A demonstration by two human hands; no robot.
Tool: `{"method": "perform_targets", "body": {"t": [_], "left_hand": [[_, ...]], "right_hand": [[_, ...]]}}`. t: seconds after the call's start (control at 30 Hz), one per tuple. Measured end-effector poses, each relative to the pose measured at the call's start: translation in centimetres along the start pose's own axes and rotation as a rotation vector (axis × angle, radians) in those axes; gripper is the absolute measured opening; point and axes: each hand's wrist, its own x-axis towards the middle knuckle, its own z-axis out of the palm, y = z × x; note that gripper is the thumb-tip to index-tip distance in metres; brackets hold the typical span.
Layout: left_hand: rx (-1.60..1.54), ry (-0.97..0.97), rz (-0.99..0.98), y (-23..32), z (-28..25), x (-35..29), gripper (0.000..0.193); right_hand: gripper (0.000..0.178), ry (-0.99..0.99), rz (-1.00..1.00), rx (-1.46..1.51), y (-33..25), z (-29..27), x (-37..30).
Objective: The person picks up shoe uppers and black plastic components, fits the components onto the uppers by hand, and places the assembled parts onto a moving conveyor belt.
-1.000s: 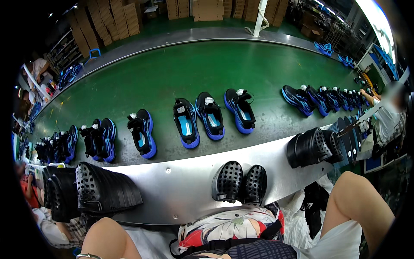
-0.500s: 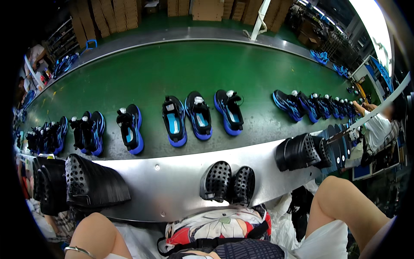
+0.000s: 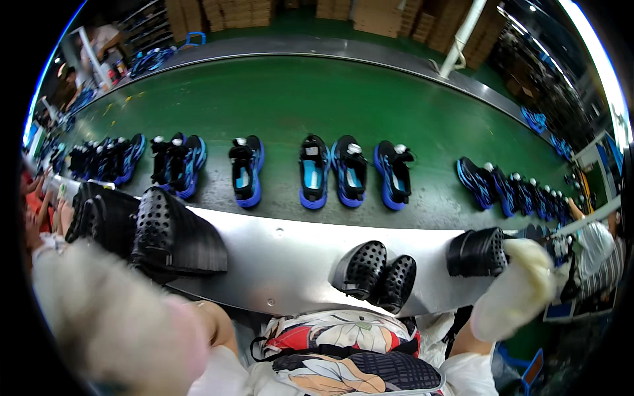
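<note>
My left hand [image 3: 112, 320], in a pale glove, is a large smear of motion at the lower left, close to a thick stack of black perforated shoe inserts [image 3: 175, 237]. Its fingers cannot be made out. At the right, my right hand [image 3: 515, 287], also in a pale glove with yellowish fingertips, overlaps the end of a smaller insert stack [image 3: 472, 253]; blur hides whether it grips any. Between the hands, a pair of black perforated inserts [image 3: 365, 269] lies on the metal ledge [image 3: 297, 257]. Black and blue sneakers [image 3: 314, 171] stand beyond, on a green belt [image 3: 277, 92].
Further sneakers line the belt at left [image 3: 119, 158] and right [image 3: 502, 188]. A person in a white top [image 3: 594, 247] sits at the far right, and others are at the left edge. Cardboard stacks [image 3: 231, 16] and a white post [image 3: 462, 39] stand beyond the belt.
Both gloved hands have come into view, the left beside the big insert stack and the right at the small one. The view has turned, so the sneakers and ledge appear shifted rightward.
</note>
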Motion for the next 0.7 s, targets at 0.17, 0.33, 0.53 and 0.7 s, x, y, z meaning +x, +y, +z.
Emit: {"method": "perform_targets", "body": {"t": [0.17, 0.33, 0.53, 0.7], "left_hand": [[0.607, -0.291, -0.238, -9.8, 0.6, -4.6, 0.025], [0.841, -0.498, -0.621, -19.6, 0.1, -13.0, 0.038], [0.968, -0.591, -1.039, -25.4, -0.5, -20.1, 0.050], [0.896, -0.670, -1.088, -27.9, 0.7, -21.2, 0.039]], "right_hand": [[0.031, -0.244, 0.621, -0.287, 5.1, 0.7, -7.6], [0.022, -0.471, 0.660, -0.594, 10.1, -0.4, -16.6], [0.015, -0.489, 0.672, -0.700, 11.5, 0.9, -22.4], [0.010, -0.491, 0.751, -0.725, 12.3, 1.0, -22.3]]}}
